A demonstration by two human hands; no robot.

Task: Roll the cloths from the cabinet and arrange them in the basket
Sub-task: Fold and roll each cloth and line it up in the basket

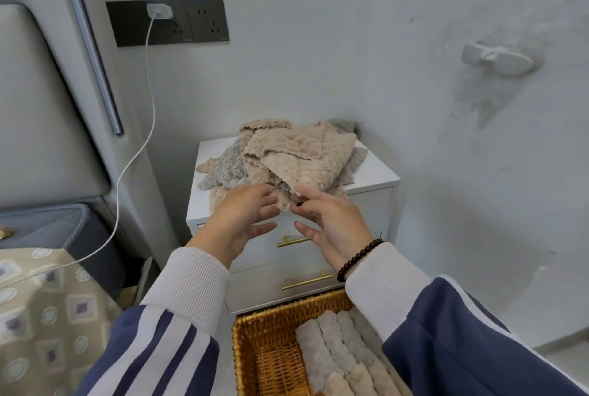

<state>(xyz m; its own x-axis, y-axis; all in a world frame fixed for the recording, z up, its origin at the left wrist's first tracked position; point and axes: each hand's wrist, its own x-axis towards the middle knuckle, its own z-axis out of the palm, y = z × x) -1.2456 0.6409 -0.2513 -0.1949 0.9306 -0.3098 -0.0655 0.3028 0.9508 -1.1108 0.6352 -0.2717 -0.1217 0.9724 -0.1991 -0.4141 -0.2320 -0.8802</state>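
A heap of beige and grey fluffy cloths (296, 156) lies on top of the white cabinet (376, 172). One beige cloth's corner (283, 199) hangs over the cabinet's front edge. My right hand (331, 223) pinches that corner between thumb and forefinger. My left hand (242, 217) is just left of the corner, fingers relaxed and spread, fingertips at the cloth's edge. Below, the wicker basket (255, 332) holds several rolled grey and beige cloths (338, 351) packed side by side on its right; my right sleeve covers part of them.
The cabinet has two drawers with gold handles (306, 280). A bed with a patterned cover (41, 316) and a padded headboard is on the left. A white charging cable (134, 156) runs from a wall socket. A white hook (497, 59) sticks to the wall.
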